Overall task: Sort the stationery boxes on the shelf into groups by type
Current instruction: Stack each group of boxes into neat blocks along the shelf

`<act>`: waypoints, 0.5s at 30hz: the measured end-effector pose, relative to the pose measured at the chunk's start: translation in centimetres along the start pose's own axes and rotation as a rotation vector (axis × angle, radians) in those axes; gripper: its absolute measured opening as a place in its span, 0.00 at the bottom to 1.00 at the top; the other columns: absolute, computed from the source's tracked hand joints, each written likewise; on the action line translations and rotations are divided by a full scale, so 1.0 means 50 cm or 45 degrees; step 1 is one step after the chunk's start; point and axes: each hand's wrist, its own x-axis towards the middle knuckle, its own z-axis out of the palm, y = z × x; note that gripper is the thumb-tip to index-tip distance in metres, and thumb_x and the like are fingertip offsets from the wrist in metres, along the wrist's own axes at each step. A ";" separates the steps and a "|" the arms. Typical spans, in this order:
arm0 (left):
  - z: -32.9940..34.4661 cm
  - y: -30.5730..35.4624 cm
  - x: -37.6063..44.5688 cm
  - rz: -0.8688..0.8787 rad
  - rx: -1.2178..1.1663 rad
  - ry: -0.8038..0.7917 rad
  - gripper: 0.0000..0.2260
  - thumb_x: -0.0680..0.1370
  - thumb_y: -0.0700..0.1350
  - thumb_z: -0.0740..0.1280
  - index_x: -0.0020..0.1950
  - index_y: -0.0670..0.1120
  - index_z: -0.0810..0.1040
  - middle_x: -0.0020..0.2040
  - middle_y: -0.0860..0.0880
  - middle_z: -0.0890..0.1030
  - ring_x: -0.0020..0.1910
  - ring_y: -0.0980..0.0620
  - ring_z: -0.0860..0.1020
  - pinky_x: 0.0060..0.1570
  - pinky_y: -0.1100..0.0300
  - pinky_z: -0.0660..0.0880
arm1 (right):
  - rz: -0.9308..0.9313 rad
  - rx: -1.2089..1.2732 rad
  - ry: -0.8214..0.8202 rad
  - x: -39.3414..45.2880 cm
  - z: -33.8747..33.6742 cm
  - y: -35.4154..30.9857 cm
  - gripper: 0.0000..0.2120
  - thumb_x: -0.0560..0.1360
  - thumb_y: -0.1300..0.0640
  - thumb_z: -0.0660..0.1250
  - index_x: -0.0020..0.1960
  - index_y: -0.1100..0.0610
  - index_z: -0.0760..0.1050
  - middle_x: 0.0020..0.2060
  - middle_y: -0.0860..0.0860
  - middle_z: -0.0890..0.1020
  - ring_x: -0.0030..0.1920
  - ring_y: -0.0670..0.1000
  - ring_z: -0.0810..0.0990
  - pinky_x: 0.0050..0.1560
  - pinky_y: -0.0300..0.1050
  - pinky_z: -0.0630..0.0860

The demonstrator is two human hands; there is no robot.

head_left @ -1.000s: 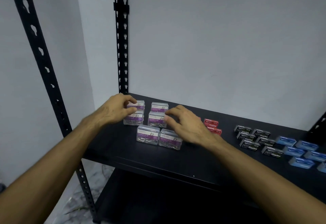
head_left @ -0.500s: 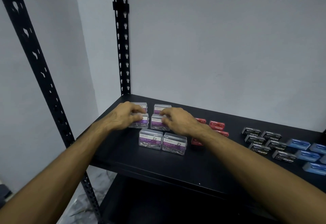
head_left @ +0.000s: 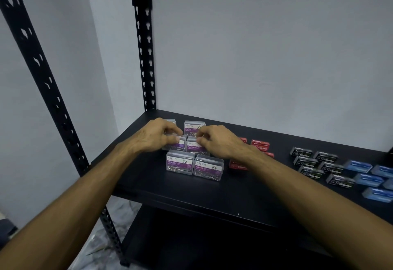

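- A black metal shelf point(head_left: 170, 186) is seen against a pale wall, with perforated black uprights point(head_left: 143, 42) at its left end.
- Six clear paper clip boxes point(head_left: 179, 164), with purple labels, are grouped in two columns and three rows toward the left end of the shelf.
- The left hand point(head_left: 158, 137) is laid over the left box of the middle row point(head_left: 177, 144), with curled fingers pinched on its top edge; the left box of the back row is almost hidden behind this hand.
- The right hand point(head_left: 219, 141) is set just right of the left hand, its fingertips point(head_left: 200, 141) clamped on the top edge of the right box of the middle row point(head_left: 194, 147). The two hands are close together but are not seen to touch.
- The front two paper clip boxes are left untouched, side by side, nearest the front edge of the shelf.
- Right of the paper clip boxes, red staples boxes point(head_left: 260, 144) are gathered, partly hidden behind the right wrist.
- Farther right on the shelf, black staples boxes point(head_left: 310, 164) are arranged in two slanted columns.
- At the right end of the shelf, blue boxes point(head_left: 368, 179) are grouped; their print is too blurred to be read.
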 end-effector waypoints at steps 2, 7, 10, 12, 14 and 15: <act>0.003 0.007 0.000 0.019 -0.027 -0.010 0.07 0.79 0.47 0.69 0.55 0.53 0.84 0.50 0.57 0.83 0.48 0.59 0.81 0.45 0.65 0.77 | 0.014 -0.001 -0.001 -0.009 -0.006 0.006 0.11 0.82 0.50 0.61 0.57 0.53 0.79 0.47 0.48 0.83 0.45 0.48 0.81 0.51 0.48 0.78; 0.016 0.027 -0.006 0.038 -0.085 -0.084 0.08 0.79 0.48 0.68 0.56 0.53 0.84 0.50 0.58 0.83 0.49 0.59 0.81 0.47 0.63 0.77 | 0.034 0.008 -0.019 -0.046 -0.017 0.018 0.11 0.81 0.50 0.61 0.54 0.52 0.80 0.45 0.47 0.84 0.45 0.47 0.81 0.47 0.46 0.77; 0.017 0.034 -0.011 0.036 -0.083 -0.118 0.08 0.79 0.49 0.69 0.56 0.54 0.84 0.51 0.59 0.83 0.51 0.62 0.79 0.45 0.68 0.73 | 0.041 0.027 -0.021 -0.064 -0.020 0.017 0.11 0.81 0.50 0.61 0.56 0.53 0.80 0.47 0.48 0.84 0.47 0.47 0.81 0.47 0.44 0.77; 0.018 0.034 -0.016 0.039 -0.081 -0.132 0.08 0.78 0.49 0.69 0.56 0.54 0.84 0.52 0.59 0.83 0.51 0.64 0.78 0.46 0.70 0.71 | 0.046 0.038 -0.022 -0.072 -0.021 0.016 0.12 0.81 0.51 0.61 0.57 0.53 0.81 0.48 0.48 0.84 0.47 0.47 0.81 0.44 0.42 0.75; 0.017 0.033 -0.020 0.044 -0.085 -0.138 0.08 0.78 0.49 0.69 0.56 0.54 0.84 0.53 0.60 0.83 0.51 0.66 0.78 0.46 0.71 0.70 | 0.041 0.045 -0.022 -0.077 -0.022 0.015 0.12 0.81 0.50 0.61 0.57 0.52 0.81 0.49 0.48 0.84 0.48 0.47 0.81 0.40 0.38 0.73; 0.016 0.035 -0.022 0.045 -0.088 -0.143 0.08 0.78 0.49 0.69 0.56 0.54 0.84 0.52 0.60 0.83 0.50 0.67 0.78 0.46 0.72 0.70 | 0.038 0.046 -0.023 -0.079 -0.022 0.015 0.12 0.81 0.50 0.61 0.58 0.52 0.81 0.50 0.47 0.84 0.48 0.47 0.80 0.38 0.36 0.71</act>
